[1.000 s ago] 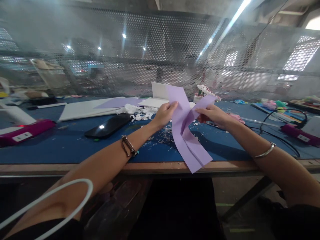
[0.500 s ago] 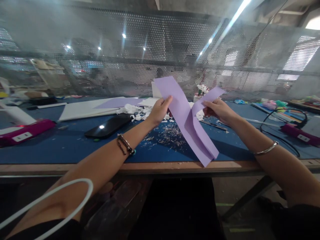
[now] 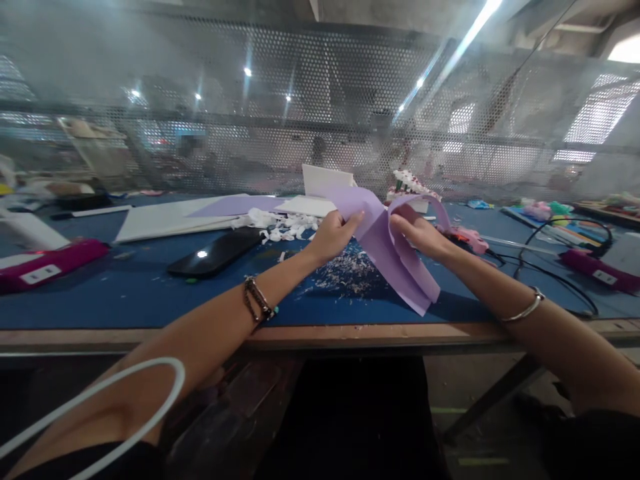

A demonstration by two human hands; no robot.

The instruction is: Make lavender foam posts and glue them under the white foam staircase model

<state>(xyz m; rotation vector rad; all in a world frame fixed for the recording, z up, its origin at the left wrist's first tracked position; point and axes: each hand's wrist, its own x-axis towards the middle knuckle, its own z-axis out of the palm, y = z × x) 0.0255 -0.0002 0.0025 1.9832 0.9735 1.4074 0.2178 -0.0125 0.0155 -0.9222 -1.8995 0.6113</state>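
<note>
Purple paper (image 3: 387, 250) hangs between my two hands above the blue table top (image 3: 145, 293), split from its upper edge into two strips that stay joined lower down. My left hand (image 3: 336, 235) pinches the wider left strip, thumb on top. The narrower right strip curls over my right hand (image 3: 417, 232), whose thumb and fingers are closed on it near the split. Beneath the paper lies a patch of fine scraps (image 3: 345, 275). Crumpled white paper bits (image 3: 287, 227) lie just beyond my left hand.
A black phone (image 3: 220, 252) lies left of my hands. Behind it are white sheets (image 3: 160, 217) with a purple sheet (image 3: 235, 205) on them. Magenta devices stand at far left (image 3: 55, 263) and right (image 3: 600, 268). A pink object (image 3: 469, 239) and black cable (image 3: 555, 263) lie at right.
Both hands have come closer together and lower along the paper, toward the split. The strips now bend and curl, and the paper's bottom end has shifted slightly right and up.
</note>
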